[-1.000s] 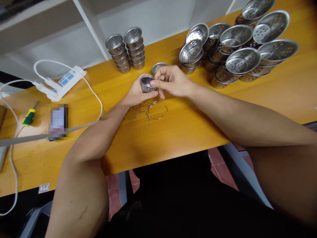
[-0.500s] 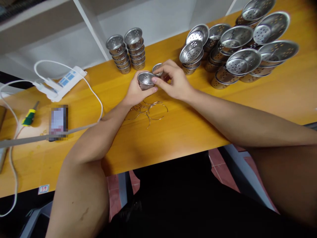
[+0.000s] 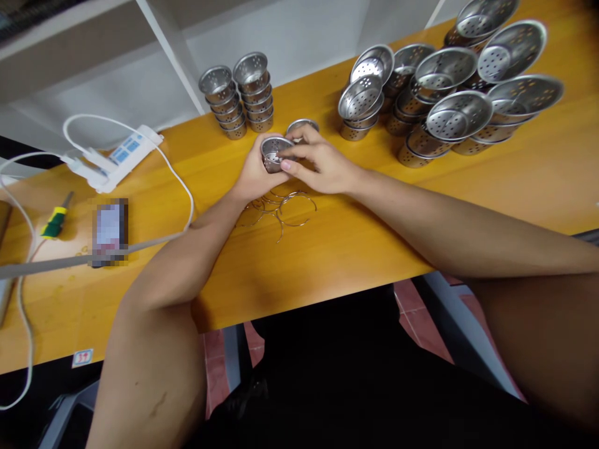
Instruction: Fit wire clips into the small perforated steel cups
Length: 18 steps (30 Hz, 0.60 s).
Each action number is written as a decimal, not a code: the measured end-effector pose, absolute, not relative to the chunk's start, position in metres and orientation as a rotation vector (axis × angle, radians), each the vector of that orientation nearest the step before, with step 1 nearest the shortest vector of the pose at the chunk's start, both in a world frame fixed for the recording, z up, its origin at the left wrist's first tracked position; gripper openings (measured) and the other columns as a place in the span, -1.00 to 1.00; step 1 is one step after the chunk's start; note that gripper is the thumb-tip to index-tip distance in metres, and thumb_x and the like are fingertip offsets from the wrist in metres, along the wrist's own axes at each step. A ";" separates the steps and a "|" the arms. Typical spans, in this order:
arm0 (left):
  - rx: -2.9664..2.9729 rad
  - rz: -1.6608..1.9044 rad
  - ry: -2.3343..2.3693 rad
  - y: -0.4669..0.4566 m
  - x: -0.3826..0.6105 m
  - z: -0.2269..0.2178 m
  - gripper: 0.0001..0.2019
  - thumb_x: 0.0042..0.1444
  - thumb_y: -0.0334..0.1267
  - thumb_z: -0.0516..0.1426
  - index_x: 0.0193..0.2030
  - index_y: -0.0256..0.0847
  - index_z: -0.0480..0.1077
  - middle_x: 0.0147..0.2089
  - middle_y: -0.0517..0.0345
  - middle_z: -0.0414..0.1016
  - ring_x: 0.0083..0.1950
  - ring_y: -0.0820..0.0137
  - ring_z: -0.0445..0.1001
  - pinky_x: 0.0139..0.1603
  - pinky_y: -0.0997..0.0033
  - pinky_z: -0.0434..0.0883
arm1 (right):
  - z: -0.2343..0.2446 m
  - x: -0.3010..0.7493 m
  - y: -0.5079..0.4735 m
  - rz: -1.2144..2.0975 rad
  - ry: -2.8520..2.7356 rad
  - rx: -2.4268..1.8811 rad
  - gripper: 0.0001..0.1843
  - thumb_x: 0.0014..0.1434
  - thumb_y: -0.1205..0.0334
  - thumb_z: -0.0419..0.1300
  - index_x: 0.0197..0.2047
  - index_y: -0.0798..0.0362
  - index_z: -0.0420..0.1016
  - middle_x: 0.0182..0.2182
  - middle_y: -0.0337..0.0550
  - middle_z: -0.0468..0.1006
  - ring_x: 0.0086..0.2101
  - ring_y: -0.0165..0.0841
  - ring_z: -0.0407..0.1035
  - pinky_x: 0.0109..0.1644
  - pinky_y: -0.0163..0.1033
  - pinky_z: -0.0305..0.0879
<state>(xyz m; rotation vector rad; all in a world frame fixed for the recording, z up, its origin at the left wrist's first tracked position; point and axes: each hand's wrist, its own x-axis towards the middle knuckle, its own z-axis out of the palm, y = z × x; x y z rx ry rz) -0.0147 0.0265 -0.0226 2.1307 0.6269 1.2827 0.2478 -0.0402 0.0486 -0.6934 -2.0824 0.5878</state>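
Observation:
My left hand (image 3: 253, 176) is wrapped round a small perforated steel cup (image 3: 275, 153), held just above the orange table (image 3: 355, 231). My right hand (image 3: 321, 163) presses its fingers on the same cup from the right, thumb at its front rim. A second small cup (image 3: 302, 126) stands on the table right behind my right fingers. Several thin wire rings (image 3: 281, 209) lie on the table just under and in front of both hands.
Two stacks of small cups (image 3: 238, 97) stand at the back. A big heap of wide perforated strainer bowls (image 3: 449, 93) fills the back right. To the left lie a white power strip (image 3: 119, 156) with cables, a phone (image 3: 110, 232) and a screwdriver (image 3: 55, 218).
My right hand drew back from the cup standing behind and closed its fingers lower on the held cup. The held cup tilted slightly; my left hand stayed put.

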 end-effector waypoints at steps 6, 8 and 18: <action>2.108 1.192 0.599 0.018 -0.014 -0.021 0.16 0.21 0.67 0.60 0.68 0.15 0.30 0.49 -0.02 0.72 0.37 0.10 0.77 0.41 -0.10 0.85 | 0.041 0.250 -0.039 0.528 -2.161 -0.622 -0.10 0.74 -0.76 0.18 0.34 -0.13 0.90 0.37 0.21 0.69 0.45 0.30 0.57 0.73 0.54 0.45; 2.094 1.223 0.594 0.018 -0.013 -0.022 0.12 0.26 0.64 0.59 0.69 0.14 0.30 0.51 -0.06 0.68 0.42 0.07 0.76 0.46 -0.11 0.82 | 0.043 0.252 -0.040 0.515 -2.152 -0.696 -0.09 0.70 -0.78 0.23 0.41 -0.13 0.85 0.38 0.22 0.70 0.43 0.31 0.57 0.69 0.52 0.50; 2.109 1.168 0.713 0.014 -0.014 -0.021 0.06 0.34 0.30 0.68 0.71 0.04 0.27 0.40 -0.07 0.64 0.33 0.06 0.80 0.43 -0.07 0.78 | 0.052 0.252 -0.046 0.544 -2.190 -0.828 -0.23 0.71 -0.67 0.31 0.29 -0.13 0.88 0.35 0.20 0.72 0.44 0.33 0.56 0.68 0.50 0.49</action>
